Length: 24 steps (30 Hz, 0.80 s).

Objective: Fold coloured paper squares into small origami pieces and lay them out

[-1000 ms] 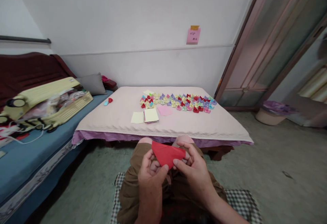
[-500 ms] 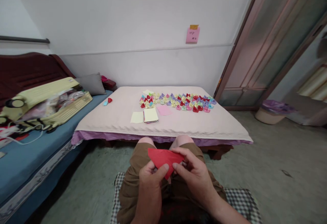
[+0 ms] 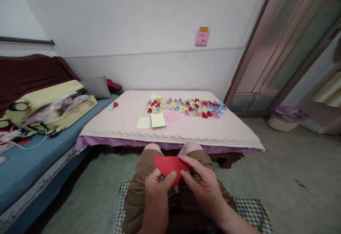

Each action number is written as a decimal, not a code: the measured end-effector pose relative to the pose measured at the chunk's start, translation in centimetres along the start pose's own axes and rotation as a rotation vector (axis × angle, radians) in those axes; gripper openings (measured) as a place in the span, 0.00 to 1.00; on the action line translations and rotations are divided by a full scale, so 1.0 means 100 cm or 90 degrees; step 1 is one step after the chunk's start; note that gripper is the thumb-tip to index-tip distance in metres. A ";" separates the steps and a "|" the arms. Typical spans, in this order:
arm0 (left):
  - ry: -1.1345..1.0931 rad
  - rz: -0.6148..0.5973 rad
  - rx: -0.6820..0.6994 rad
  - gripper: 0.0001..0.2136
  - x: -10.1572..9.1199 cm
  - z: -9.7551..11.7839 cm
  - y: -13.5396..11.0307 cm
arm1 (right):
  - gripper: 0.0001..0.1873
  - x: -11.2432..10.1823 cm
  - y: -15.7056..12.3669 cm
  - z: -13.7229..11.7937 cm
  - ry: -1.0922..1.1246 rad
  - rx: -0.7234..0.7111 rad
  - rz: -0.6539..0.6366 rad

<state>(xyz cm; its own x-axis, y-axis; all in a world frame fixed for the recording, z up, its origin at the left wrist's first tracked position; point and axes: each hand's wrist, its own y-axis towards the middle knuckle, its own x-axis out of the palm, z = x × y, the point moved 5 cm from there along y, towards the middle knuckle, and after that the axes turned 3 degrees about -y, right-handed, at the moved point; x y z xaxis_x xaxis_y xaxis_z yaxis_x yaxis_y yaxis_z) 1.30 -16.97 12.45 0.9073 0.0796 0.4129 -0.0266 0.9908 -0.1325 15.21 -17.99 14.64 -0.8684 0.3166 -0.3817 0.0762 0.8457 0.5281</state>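
Note:
A piece of red paper [image 3: 170, 165], folded into a roughly triangular shape, is held over my lap between both hands. My left hand [image 3: 157, 187] pinches its lower left part, thumb on top and fingers hidden beneath. My right hand [image 3: 203, 179] grips the right end, with the thumb near the middle and the index finger along the upper edge. Beyond my knees, a stack of square paper sheets [image 3: 158, 120] lies on the low bed, a pale yellow sheet [image 3: 143, 122] at its left and a pink sheet [image 3: 172, 115] behind it at the right.
Many small folded paper pieces [image 3: 186, 106] in mixed colours spread across the bed [image 3: 114, 123]. A red and a blue item [image 3: 113, 106] lie at its left. An open yellow suitcase [image 3: 53, 106] rests on the blue mattress. A lined bin [image 3: 283, 118] stands at right.
The view has shifted very slightly. Both hands keep their hold on the red paper, and the right fingers have moved a little along its upper right edge.

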 end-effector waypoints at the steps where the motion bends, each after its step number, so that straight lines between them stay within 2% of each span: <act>1: 0.000 0.002 0.000 0.08 0.000 0.000 0.000 | 0.18 0.000 0.000 -0.001 0.002 -0.004 -0.001; 5: 0.006 0.007 -0.010 0.09 -0.002 -0.004 0.003 | 0.16 0.000 0.000 -0.003 0.040 0.014 -0.004; 10: 0.005 -0.006 0.002 0.11 -0.004 -0.008 0.005 | 0.10 0.004 0.002 0.007 0.217 0.209 -0.025; 14: 0.005 -0.011 0.004 0.12 -0.005 -0.007 0.005 | 0.12 0.008 0.004 0.010 0.362 0.320 -0.062; 20: 0.036 -0.027 0.007 0.12 -0.003 -0.004 0.005 | 0.12 0.008 0.007 0.012 0.372 0.346 -0.061; 24: -0.030 -0.011 0.023 0.17 -0.007 0.002 0.011 | 0.10 0.004 0.008 0.010 0.367 0.323 -0.057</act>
<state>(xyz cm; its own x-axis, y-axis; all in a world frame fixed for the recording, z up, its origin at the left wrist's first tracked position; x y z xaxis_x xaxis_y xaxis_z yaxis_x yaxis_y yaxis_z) 0.59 -15.86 12.20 0.8871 0.0660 0.4567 -0.0267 0.9954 -0.0919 15.42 -16.77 14.19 -0.9892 0.0815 0.1215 0.0879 0.9949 0.0486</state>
